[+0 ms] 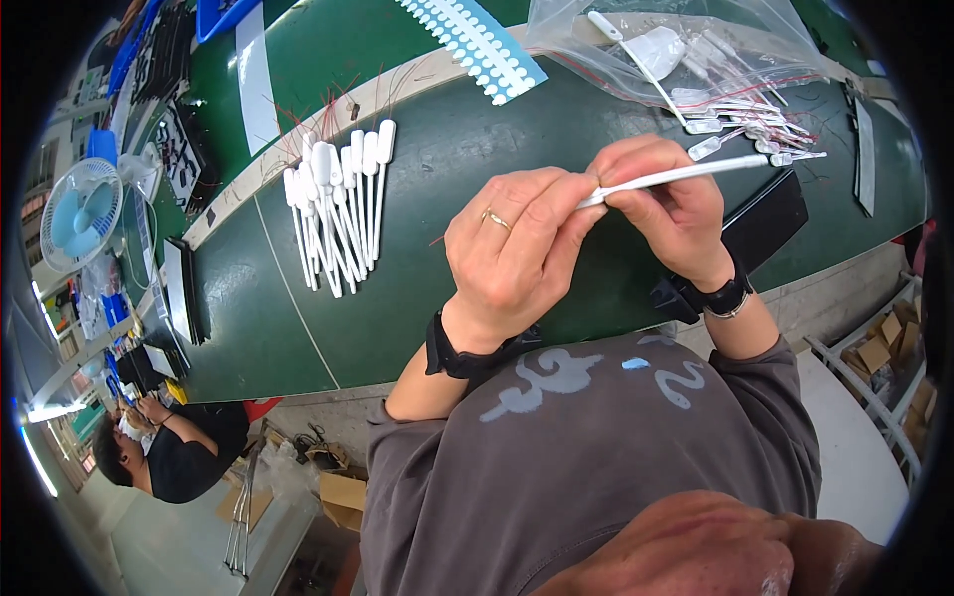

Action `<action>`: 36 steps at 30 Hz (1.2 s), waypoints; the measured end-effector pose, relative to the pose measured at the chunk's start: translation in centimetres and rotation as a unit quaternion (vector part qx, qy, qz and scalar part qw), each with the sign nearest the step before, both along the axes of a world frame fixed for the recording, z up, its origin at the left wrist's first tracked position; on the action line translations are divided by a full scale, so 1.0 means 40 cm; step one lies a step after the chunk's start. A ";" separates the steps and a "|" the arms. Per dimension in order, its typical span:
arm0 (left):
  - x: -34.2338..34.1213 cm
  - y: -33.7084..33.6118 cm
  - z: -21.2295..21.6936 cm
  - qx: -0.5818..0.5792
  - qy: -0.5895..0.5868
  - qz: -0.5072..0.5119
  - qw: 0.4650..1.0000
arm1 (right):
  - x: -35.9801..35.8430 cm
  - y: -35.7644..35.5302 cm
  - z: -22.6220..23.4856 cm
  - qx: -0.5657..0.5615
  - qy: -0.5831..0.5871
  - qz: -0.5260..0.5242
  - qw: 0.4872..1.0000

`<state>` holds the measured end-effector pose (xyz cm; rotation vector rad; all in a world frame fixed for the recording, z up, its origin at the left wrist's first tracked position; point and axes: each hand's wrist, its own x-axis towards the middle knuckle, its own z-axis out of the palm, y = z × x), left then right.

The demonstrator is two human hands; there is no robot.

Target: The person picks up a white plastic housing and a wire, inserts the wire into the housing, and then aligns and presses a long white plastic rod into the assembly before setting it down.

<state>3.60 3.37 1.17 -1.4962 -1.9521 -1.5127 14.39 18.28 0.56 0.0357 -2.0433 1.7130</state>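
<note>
Above the green table, both my hands are closed on one slim white plastic stick [696, 173]. My left hand [517, 243], with a ring on one finger, pinches its left end. My right hand [671, 204] grips it just beside the left fingertips, and the rest of the stick points right. A thin red wire shows beside my left hand. Further left lies a bunch of white paddle-headed sticks [343, 204] with red wires at their heads. Beyond my right hand is a loose pile of similar white pieces [750, 124] with red wires.
A clear plastic bag [566, 38] holding more white pieces lies at the far right. A blue sheet of white round stickers [477, 50] is at the back. A black flat object [770, 223] sits right of my right wrist. A fan [84, 214] and another person [184, 452] are left.
</note>
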 end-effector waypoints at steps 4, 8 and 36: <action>0.018 -0.012 0.008 -0.013 -0.034 0.001 0.999 | 0.005 -0.022 -0.013 -0.026 0.024 -0.008 0.999; -0.010 0.004 -0.020 0.008 -0.028 -0.022 0.999 | 0.001 -0.013 -0.017 -0.042 -0.013 -0.016 0.999; 0.030 0.002 -0.021 0.056 -0.092 -0.054 0.993 | 0.010 -0.005 0.022 -0.069 0.038 0.034 0.996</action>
